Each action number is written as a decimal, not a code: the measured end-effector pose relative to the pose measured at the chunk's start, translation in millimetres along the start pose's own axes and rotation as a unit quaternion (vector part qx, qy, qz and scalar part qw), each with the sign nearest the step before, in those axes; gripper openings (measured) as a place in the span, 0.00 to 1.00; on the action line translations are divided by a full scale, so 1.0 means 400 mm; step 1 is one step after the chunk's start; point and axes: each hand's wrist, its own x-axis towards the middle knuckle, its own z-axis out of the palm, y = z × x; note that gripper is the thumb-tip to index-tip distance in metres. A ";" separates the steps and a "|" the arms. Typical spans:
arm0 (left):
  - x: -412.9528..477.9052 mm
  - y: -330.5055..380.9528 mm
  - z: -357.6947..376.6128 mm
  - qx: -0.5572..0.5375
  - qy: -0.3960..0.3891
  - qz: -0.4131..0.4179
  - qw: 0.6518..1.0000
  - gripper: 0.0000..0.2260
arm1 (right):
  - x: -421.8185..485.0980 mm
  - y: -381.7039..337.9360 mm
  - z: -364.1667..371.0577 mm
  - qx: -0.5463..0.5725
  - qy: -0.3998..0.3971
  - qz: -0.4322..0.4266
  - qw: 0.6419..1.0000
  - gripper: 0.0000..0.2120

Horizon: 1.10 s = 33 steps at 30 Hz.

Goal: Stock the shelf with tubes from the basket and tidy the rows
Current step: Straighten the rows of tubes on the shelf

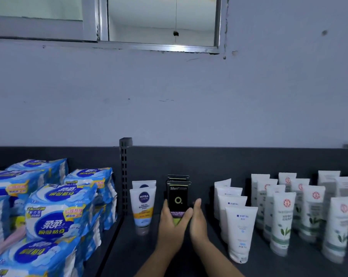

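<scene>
A black tube marked "Men" (177,197) stands upright at the front of a short row of black tubes on the dark shelf (129,252). My left hand (172,222) wraps around its lower part from the left. My right hand (198,220) is held flat, fingers together, against the tube's right side. To the left stands a white and yellow Nivea Men tube (142,206) with another one behind it. On the right are rows of white tubes (240,230) and white tubes with red seals and green leaves (282,220). No basket is in view.
Blue and white packs of sanitary pads (55,214) are piled on the left, past a slotted shelf upright (124,176). The shelf's dark back panel (229,160) rises behind the rows. Bare shelf floor lies between the black tubes and the white rows.
</scene>
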 end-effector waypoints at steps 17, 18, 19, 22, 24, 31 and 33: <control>0.017 0.022 -0.008 -0.183 -0.105 -0.033 0.977 0.20 | 0.028 -0.011 0.014 0.026 -0.080 0.063 0.994 0.40; 0.013 0.024 -0.008 -0.179 -0.113 -0.031 0.977 0.17 | 0.027 -0.011 0.013 0.023 -0.079 0.061 0.995 0.41; 0.011 0.023 -0.008 -0.175 -0.119 -0.032 0.977 0.14 | 0.024 -0.012 0.014 0.017 -0.080 0.056 0.995 0.44; 0.015 0.022 -0.006 -0.181 -0.122 -0.047 0.975 0.14 | 0.016 -0.010 0.016 0.005 -0.084 0.040 0.996 0.53; 0.017 0.022 -0.010 -0.175 -0.129 -0.052 0.975 0.19 | 0.016 -0.006 0.017 0.006 -0.086 0.027 0.996 0.56; 0.033 -0.004 -0.007 -0.121 -0.141 -0.033 0.982 0.48 | 0.008 -0.013 0.011 0.004 -0.106 -0.007 0.994 0.45; 0.031 -0.002 -0.009 -0.099 -0.147 -0.023 0.984 0.46 | 0.006 -0.014 0.008 0.011 -0.092 -0.012 0.996 0.47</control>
